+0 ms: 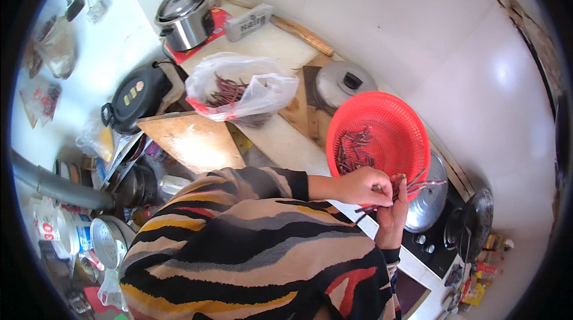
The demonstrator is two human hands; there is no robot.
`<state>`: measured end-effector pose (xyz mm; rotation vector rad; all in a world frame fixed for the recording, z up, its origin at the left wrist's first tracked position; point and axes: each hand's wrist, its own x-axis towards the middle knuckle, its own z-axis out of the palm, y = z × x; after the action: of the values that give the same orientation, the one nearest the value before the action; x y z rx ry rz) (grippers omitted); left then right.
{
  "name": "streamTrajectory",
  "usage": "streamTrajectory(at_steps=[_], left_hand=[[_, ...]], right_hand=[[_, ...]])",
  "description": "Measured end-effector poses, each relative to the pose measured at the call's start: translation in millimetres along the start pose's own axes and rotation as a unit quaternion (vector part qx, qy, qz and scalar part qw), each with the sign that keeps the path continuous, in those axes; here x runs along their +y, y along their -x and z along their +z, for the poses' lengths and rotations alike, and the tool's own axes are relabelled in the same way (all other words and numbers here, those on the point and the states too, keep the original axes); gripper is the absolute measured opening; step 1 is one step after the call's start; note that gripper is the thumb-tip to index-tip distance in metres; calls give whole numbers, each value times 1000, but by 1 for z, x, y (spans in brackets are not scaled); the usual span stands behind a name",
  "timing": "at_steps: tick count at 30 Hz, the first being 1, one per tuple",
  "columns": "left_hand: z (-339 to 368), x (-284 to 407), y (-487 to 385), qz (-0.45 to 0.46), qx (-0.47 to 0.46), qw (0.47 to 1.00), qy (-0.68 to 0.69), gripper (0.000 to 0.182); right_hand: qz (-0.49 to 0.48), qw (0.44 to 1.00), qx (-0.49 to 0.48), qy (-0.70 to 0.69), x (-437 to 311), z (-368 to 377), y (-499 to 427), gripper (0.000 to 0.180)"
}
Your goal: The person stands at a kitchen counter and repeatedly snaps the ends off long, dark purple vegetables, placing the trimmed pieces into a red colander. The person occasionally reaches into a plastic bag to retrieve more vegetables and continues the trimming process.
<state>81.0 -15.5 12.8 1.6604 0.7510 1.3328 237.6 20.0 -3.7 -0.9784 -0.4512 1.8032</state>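
Over the near rim of a red plastic colander (405, 127), both my hands meet at a small bunch of purple long beans (429, 182). My right hand (394, 215) holds the bunch, the bean ends sticking out on both sides. With bent fingertips, my left hand (367, 187) pinches a bean at the bunch; the fingers partly hide it. Short broken bean pieces (356, 150) lie inside the colander, on its left side. Farther left, a white plastic bag (273, 91) stands open with whole purple long beans (226, 91) in it.
A lidded pot (344, 82) stands behind the colander. A metal lid (427, 203) lies to its right, by a gas stove (425, 248) and a dark wok (476, 223). At the back left are a steel rice cooker (183, 20) and a black electric pan (138, 96). A wooden board (197, 141) juts out nearer me.
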Motion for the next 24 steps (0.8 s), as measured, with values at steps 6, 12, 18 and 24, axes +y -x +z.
streamTrajectory(at_steps=[6,12,18,24], left_hand=[[-21,-17,2,-287,43,787,545,11],[-26,-23,4,-322,61,792,514,10],[-15,-18,1,-312,53,860,400,13],[-7,-16,-2,-218,65,953,202,18]], right_hand=[[7,994,-85,-71,-13,-10,-1,20],[-2,996,-72,-52,-9,1,4,18],[-41,997,-64,28,-8,4,11,13],[-77,986,-59,139,-7,1,15,9]])
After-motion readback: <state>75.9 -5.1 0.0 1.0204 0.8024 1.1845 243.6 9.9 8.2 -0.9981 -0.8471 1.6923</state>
